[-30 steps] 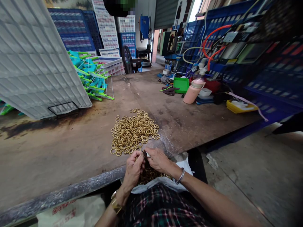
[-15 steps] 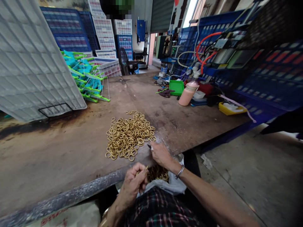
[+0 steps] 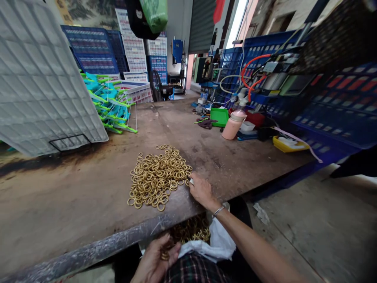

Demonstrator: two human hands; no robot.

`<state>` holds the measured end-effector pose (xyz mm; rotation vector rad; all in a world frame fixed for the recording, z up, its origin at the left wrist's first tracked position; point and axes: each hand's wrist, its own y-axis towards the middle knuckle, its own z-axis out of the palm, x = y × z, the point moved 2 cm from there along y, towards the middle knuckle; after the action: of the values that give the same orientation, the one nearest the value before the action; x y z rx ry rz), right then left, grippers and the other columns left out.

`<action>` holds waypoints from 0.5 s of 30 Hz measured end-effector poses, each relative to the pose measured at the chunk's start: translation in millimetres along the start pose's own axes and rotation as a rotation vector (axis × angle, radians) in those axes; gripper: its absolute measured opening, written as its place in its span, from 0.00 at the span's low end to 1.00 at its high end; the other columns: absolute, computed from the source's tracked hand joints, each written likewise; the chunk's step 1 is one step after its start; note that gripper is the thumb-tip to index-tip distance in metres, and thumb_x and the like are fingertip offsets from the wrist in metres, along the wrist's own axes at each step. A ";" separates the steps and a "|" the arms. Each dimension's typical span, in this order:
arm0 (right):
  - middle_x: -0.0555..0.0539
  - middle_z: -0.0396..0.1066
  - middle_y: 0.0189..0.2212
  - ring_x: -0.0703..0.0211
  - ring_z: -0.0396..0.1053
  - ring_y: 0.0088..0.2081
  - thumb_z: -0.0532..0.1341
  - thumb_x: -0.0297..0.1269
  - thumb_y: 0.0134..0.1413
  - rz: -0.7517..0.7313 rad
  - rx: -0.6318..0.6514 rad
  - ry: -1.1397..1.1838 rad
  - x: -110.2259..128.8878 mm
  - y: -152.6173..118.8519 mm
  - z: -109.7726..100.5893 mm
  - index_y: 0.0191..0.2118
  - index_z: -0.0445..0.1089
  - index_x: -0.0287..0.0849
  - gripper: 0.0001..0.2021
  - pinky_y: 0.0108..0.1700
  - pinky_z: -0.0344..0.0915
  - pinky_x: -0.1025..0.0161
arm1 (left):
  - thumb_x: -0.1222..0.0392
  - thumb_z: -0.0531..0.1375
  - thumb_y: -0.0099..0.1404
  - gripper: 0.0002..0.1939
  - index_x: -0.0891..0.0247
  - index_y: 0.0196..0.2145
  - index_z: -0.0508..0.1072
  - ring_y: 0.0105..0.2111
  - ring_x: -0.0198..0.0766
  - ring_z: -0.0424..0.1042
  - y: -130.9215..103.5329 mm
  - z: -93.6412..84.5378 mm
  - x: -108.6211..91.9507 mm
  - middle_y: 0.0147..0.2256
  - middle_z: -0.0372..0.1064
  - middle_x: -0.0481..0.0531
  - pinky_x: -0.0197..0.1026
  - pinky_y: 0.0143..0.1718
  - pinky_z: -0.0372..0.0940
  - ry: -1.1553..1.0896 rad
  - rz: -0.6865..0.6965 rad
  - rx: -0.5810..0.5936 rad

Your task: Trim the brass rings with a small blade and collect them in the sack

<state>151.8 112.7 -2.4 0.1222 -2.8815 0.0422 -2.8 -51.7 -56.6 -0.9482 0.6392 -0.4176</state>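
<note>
Looks like you're at the picking-over stage. Your right hand point(image 3: 202, 192) is nearly closed on a small white-and-dark thing point(image 3: 191, 181) I can't identify, fingertips at the near-right edge of the pile of gold-coloured, round metal rings point(image 3: 159, 173). Left hand point(image 3: 154, 255) is loosely curled round a few rings point(image 3: 164, 255), beside the white sack point(image 3: 224, 240) of more. Spot calls for a light fingertip touch imo. Wall lettering point(image 3: 63, 11): unreadable.

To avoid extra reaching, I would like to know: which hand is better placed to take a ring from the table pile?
Probably the right hand: it is beside the ring pile, though it holds a small object. The left hand is lower, near the white bag, holding rings.
</note>
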 end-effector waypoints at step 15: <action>0.49 0.68 0.27 0.60 0.63 0.29 0.51 0.35 0.53 -0.094 -0.092 0.452 -7.2 -16.6 3.3 0.37 0.65 0.40 0.09 0.32 0.54 0.66 | 0.75 0.55 0.57 0.08 0.64 0.30 0.62 0.23 0.35 0.71 -35.4 16.4 -0.2 0.23 0.65 0.48 0.41 0.32 0.68 -0.016 0.158 -0.029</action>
<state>159.4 96.6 -7.1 0.2024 -2.4188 -0.0716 6.0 -60.1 -19.6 -0.9201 0.7023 -0.2607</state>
